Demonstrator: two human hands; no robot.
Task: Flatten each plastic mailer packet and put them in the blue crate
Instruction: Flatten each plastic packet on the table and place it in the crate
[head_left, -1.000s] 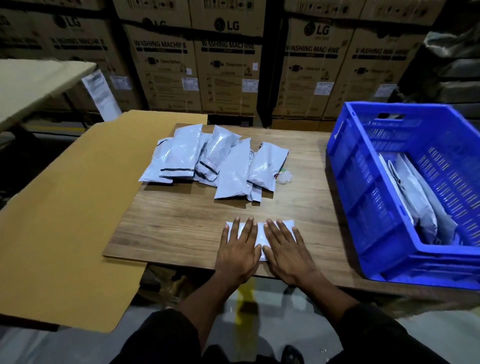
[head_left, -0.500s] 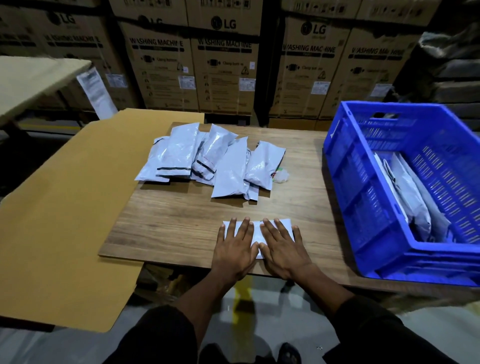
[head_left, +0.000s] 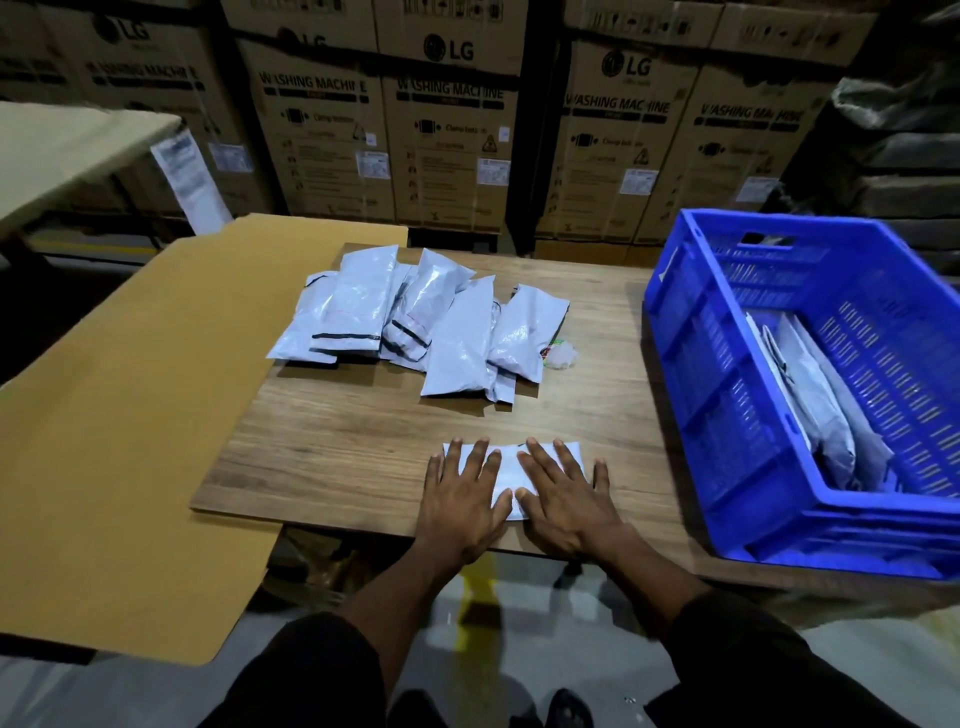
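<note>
A white mailer packet (head_left: 506, 475) lies flat at the near edge of the wooden table (head_left: 337, 447). My left hand (head_left: 460, 501) and my right hand (head_left: 563, 499) press palm-down on it side by side, fingers spread, covering most of it. A pile of several grey mailer packets (head_left: 421, 317) lies further back on the table. The blue crate (head_left: 717, 395) stands on the right, with a few packets (head_left: 821, 415) leaning inside it.
A large sheet of brown cardboard (head_left: 119, 431) overlaps the table's left side. Stacked washing machine cartons (head_left: 447, 135) form a wall behind the table. A small crumpled wrapper (head_left: 560, 356) lies beside the pile. Another table edge (head_left: 62, 140) is at far left.
My hands have stayed pressed on the packet, spreading slightly apart so more of the packet shows between them. The view has shifted a little.
</note>
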